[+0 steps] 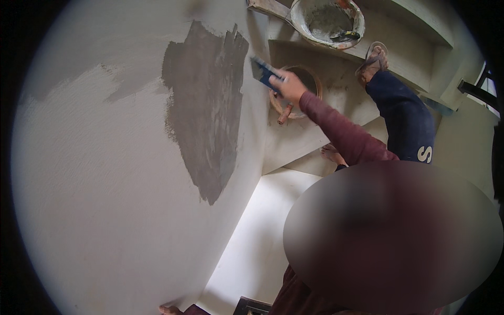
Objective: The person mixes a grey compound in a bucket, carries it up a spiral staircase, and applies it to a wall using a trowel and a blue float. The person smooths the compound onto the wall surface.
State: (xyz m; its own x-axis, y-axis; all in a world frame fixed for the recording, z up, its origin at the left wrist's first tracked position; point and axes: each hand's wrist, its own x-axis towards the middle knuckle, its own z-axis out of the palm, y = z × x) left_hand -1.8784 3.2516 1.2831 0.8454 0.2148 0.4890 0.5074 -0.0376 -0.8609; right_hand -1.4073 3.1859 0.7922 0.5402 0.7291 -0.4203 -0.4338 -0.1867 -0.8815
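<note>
My right hand (287, 86) grips a flat trowel (261, 71) with a dark, blue-edged blade, slightly smeared by motion. The blade is close to the right edge of a fresh dark grey patch of plaster (205, 100) on the pale wall (105, 210); whether it touches the wall I cannot tell. At the lower edge, part of my left hand (169, 310) shows near the wall, fingers stretched out and holding nothing visible. Beneath my right hand stands a round, bucket-like vessel (318, 86) with a reddish-brown grip (285, 114) beside its rim.
A white bucket (359, 23) of grey paste stands on a ledge, with a black-and-yellow handled tool (345, 36) in it. A board (270, 7) lies beside it. Steps (294, 139) descend beside the wall. My sandalled foot (374, 58) is at upper right. A blurred oval hides the lower right.
</note>
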